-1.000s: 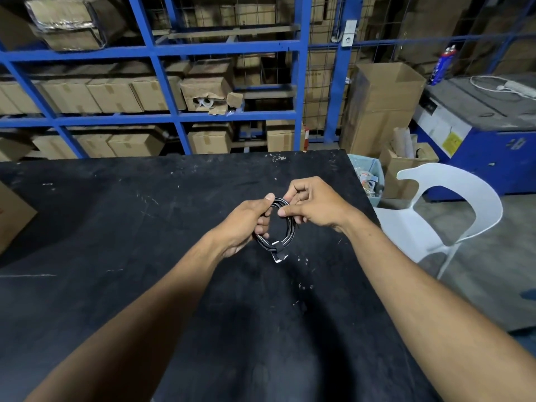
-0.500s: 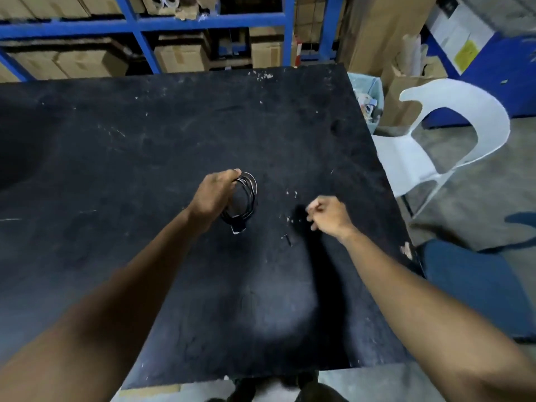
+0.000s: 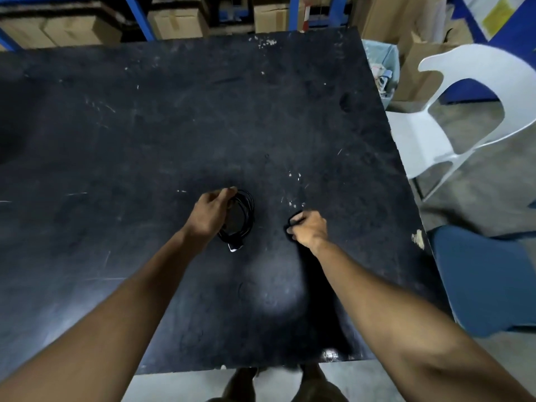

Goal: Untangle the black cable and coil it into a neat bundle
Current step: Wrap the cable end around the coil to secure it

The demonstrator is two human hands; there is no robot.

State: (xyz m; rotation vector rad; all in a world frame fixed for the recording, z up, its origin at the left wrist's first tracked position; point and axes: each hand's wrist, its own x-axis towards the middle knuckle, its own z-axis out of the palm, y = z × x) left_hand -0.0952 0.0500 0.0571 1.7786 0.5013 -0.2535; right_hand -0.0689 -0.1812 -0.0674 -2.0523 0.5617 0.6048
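Observation:
The black cable (image 3: 247,216) is wound into a small oval coil held low over the black table (image 3: 174,126), and a pale connector end (image 3: 233,248) pokes out at its near side. My left hand (image 3: 211,213) grips the coil's left side with the fingers curled through it. My right hand (image 3: 309,231) is a short way to the right, apart from the coil, knuckles down at the tabletop. Its fingertips pinch a small black tie (image 3: 293,221), most of which is hidden by the fingers.
A white plastic chair (image 3: 420,134) stands off the table's right edge, with a blue seat (image 3: 481,280) nearer to me. A waste bin (image 3: 383,65) and cardboard boxes (image 3: 179,21) on blue racking lie beyond the far edge. My feet show below the near edge.
My right hand let go of the coil, moved right and down to the table, and closed on the small black tie. My left hand kept the coil. The view tilted down.

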